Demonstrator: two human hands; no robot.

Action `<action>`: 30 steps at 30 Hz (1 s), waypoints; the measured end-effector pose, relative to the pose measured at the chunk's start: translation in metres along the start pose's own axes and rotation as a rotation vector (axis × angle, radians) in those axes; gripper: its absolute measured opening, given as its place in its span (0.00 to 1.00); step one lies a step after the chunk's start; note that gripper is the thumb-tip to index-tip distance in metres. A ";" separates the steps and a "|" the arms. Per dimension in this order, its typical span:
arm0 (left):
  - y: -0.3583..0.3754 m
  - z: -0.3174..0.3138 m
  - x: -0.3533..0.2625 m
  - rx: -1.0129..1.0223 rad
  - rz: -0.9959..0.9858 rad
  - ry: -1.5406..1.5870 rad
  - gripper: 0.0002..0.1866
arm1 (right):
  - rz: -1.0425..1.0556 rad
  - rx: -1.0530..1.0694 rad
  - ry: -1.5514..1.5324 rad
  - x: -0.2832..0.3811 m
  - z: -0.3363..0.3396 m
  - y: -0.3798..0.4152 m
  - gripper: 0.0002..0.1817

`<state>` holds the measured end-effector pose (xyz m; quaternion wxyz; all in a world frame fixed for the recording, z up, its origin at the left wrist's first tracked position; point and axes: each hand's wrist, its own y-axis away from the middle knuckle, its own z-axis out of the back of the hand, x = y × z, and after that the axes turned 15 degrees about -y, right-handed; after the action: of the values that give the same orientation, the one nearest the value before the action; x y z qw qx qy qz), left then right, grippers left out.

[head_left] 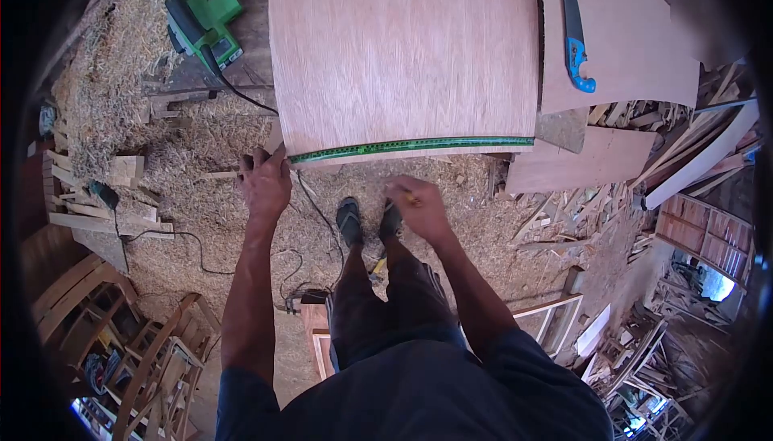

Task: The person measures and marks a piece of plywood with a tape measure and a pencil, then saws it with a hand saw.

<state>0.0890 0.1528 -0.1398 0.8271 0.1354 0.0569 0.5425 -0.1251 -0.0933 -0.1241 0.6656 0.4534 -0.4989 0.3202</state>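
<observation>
A plywood sheet [403,55] lies in front of me, with a green measuring tape [403,146] stretched along its near edge. My left hand [264,182] is at the sheet's near left corner, beside the tape's left end, its fingers bent over the edge. Whether it grips the sheet or the tape I cannot tell. Just short of the near edge, my right hand [419,206] is closed around a small yellowish thing, perhaps a pencil, and is slightly blurred. It does not touch the sheet.
A green power planer [201,18] rests at the upper left, its cord running under the sheet. A blue-handled handsaw [576,55] lies on another board [636,63] at the right. Wood scraps, shavings and cords cover the floor around my feet. Wooden frames [161,360] stand at the lower left.
</observation>
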 end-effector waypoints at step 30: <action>0.141 0.039 -0.093 0.136 -0.174 -0.124 0.09 | -0.393 -0.246 -0.715 -0.214 0.123 0.251 0.11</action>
<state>-0.0641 0.1142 -0.0675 0.8619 0.2191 0.0541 0.4541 -0.4547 -0.1047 -0.2459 0.5484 0.5395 -0.6368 -0.0520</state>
